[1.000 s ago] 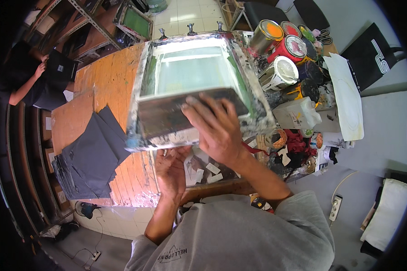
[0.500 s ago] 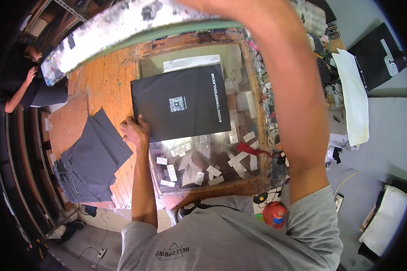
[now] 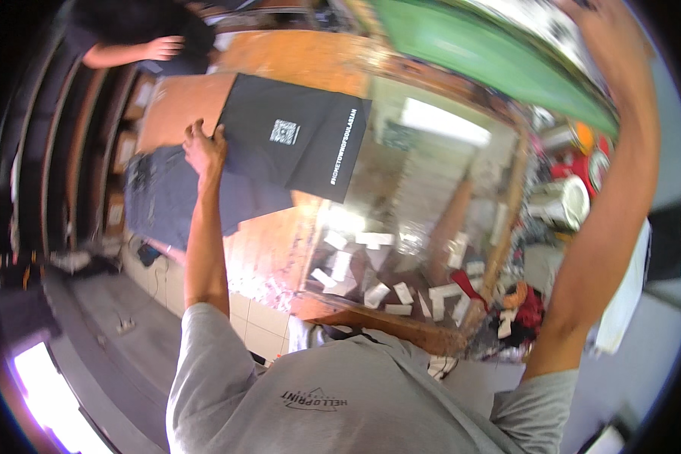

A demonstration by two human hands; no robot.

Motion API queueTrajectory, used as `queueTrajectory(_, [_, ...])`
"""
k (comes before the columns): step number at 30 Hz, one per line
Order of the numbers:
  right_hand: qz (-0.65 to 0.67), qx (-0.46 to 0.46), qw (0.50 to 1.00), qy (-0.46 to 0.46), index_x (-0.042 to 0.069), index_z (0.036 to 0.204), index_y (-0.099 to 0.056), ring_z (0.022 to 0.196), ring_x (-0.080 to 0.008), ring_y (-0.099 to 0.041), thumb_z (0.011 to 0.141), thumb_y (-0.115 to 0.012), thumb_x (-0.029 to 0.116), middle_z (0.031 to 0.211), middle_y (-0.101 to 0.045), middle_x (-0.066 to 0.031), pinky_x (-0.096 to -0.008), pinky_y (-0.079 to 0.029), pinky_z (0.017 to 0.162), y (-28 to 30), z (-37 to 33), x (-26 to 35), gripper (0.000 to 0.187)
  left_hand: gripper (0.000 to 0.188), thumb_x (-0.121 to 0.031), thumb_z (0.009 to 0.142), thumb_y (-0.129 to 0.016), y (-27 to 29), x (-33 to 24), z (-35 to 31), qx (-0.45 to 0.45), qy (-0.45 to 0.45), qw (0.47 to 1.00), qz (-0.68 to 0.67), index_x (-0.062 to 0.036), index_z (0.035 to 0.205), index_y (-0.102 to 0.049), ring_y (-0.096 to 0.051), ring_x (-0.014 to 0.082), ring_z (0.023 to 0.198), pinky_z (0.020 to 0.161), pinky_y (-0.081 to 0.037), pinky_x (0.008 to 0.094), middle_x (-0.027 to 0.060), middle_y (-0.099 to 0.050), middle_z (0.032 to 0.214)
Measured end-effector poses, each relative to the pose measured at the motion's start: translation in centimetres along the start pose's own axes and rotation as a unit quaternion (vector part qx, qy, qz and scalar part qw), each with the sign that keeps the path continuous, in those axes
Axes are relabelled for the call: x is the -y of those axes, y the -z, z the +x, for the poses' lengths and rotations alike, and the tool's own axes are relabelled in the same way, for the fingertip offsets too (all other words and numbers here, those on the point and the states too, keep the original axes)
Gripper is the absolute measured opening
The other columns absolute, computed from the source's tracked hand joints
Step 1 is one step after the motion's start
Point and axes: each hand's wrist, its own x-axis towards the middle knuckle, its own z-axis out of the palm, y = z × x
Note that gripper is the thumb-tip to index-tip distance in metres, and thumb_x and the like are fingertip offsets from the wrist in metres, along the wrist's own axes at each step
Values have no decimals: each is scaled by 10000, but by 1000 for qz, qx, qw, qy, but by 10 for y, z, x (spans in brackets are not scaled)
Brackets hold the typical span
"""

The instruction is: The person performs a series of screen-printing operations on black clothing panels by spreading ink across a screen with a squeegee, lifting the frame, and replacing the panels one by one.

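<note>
Black bag (image 3: 257, 151)'s slid mostly left of the glass (image 3: 439, 174) since last frame, overlapping the dark pile (image 3: 174, 197), left hand (image 3: 204, 151) fingers spread at its edge, green screen (image 3: 477, 57) tilted up beyond the glass, right hand (image 3: 596, 13) up there, grip cropped, can't tell.

The person wears a grey T-shirt (image 3: 401, 424) with loose short sleeves (image 3: 210, 363) that end above the elbows; on its front, a small dark print (image 3: 314, 401) joins a line of lettering to a thin angular outline
</note>
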Motion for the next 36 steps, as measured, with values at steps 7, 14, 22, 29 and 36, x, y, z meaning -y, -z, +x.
queueTrajectory(7, [55, 90, 989, -102, 21, 1445, -585, 1232, -186, -616, 975, -672, 107, 1354, -668, -119, -313, -405, 1107, 4, -3, -34, 486, 540, -185, 979, -620, 30, 53, -111, -41, -75, 992, -98, 63, 1437, -479, -401, 476, 1444, 1184, -327, 567, 316, -467, 1506])
queueTrajectory(14, [97, 66, 982, -145, 12, 1428, -599, 1193, -176, -630, 974, -669, 74, 1300, -688, -110, -302, -427, 1078, -2, -3, -38, 464, 636, -355, 1051, -454, 23, -40, -274, 203, -146, 966, -59, -42, 1593, -338, -133, 460, 1564, 1218, -109, 699, 233, -213, 1680])
queueTrajectory(22, [113, 88, 981, -127, -9, 1378, -627, 1136, -166, -639, 939, -684, 88, 1244, -711, -107, -290, -436, 1037, -1, -20, -10, 454, 548, -414, 946, -684, 36, -84, -260, 176, -69, 962, -197, -24, 1312, -565, -334, 447, 1449, 1154, -180, 743, 258, -420, 1503])
queueTrajectory(29, [109, 138, 982, -67, -19, 1377, -620, 1068, -160, -638, 935, -682, 104, 1231, -718, -111, -294, -449, 989, -2, -29, -4, 462, 203, -266, 843, -802, 3, -86, -244, 139, 15, 960, -243, -103, 952, -750, -443, 405, 1345, 1176, -206, 679, 188, -571, 1321])
queueTrajectory(36, [133, 98, 984, -67, -14, 1353, -625, 1143, -220, -659, 933, -669, 77, 1229, -728, -107, -325, -444, 1035, -3, -43, 28, 431, 186, -236, 876, -805, 23, -45, -164, 152, 88, 881, -439, -89, 990, -805, -562, 384, 1353, 1221, -297, 439, 268, -715, 1212])
